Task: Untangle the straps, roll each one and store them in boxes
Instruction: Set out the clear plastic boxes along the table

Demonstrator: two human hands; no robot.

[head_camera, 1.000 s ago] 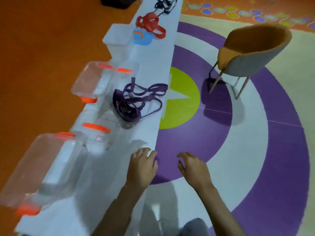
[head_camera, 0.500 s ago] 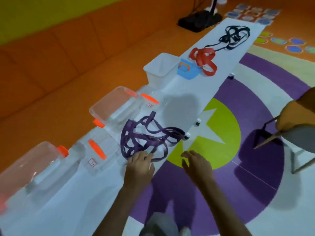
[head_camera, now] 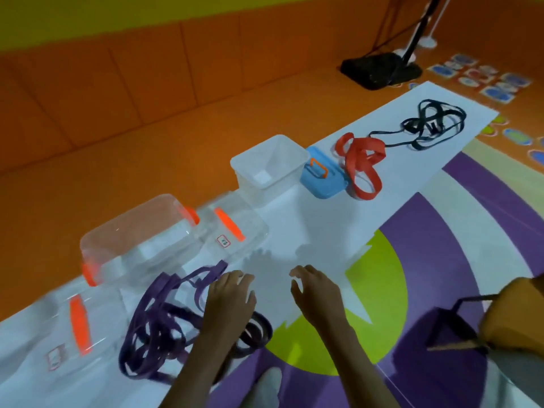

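A tangled purple strap (head_camera: 156,328) lies on the white table (head_camera: 318,228) just in front of me. My left hand (head_camera: 228,301) hovers over its right part with fingers spread and holds nothing. My right hand (head_camera: 316,291) hangs beside it above the table's near edge, fingers loosely curled and empty. Farther along lie a tangled red strap (head_camera: 362,163) and a tangled black strap (head_camera: 429,125). Clear boxes with orange clips (head_camera: 141,242) stand open at the left, their lids (head_camera: 235,228) beside them. An open white box (head_camera: 269,163) and its blue lid (head_camera: 322,175) sit beyond.
Another clear lid with an orange clip (head_camera: 78,322) lies at the near left. An orange chair (head_camera: 512,316) stands at the right on the purple and green floor. A black stand base (head_camera: 379,69) sits past the table's far end. An orange padded wall runs behind.
The view has swung up and forward along the table. Both hands have moved forward; the left now hovers over the purple strap and the right is above the table's edge.
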